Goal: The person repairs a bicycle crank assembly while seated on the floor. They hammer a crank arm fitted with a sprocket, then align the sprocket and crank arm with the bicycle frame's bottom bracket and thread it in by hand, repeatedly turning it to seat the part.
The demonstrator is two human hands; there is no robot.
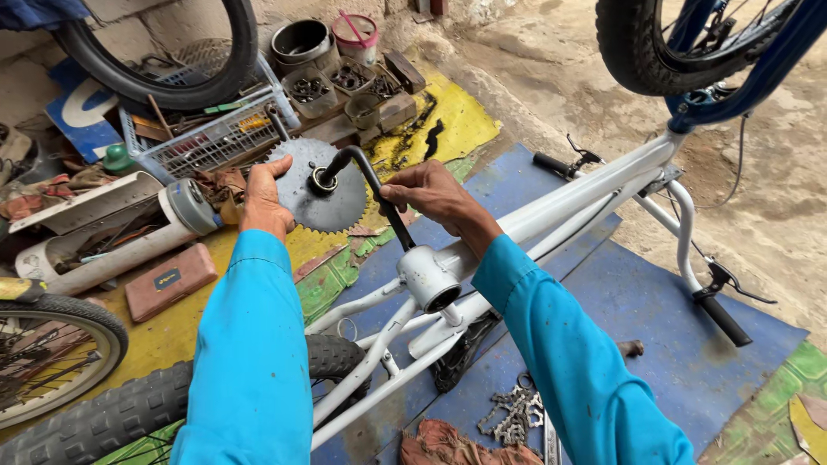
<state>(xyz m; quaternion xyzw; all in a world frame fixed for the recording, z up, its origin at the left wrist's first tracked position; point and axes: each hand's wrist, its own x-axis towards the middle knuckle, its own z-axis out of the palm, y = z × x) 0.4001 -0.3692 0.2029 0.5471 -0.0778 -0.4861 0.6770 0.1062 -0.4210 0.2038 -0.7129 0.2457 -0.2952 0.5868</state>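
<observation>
Right now my left hand [263, 196] is spread flat against the edge of the toothed chainring [323, 191], fingers open and pressed on its rim, while my right hand [433, 195] is closed around the black crank arm [379, 191] that runs from the chainring's centre down toward the frame. The crank's lower end meets the white bottom bracket shell [428, 278] just below my right wrist — whether it sits inside the shell I cannot tell. The white bicycle frame [568, 194] stretches away to the right of my right hand, lying on a blue mat [655, 319]. Beyond my left hand stands a wire basket [207, 142] — a knobby tyre [112, 413] lies under my left sleeve.
</observation>
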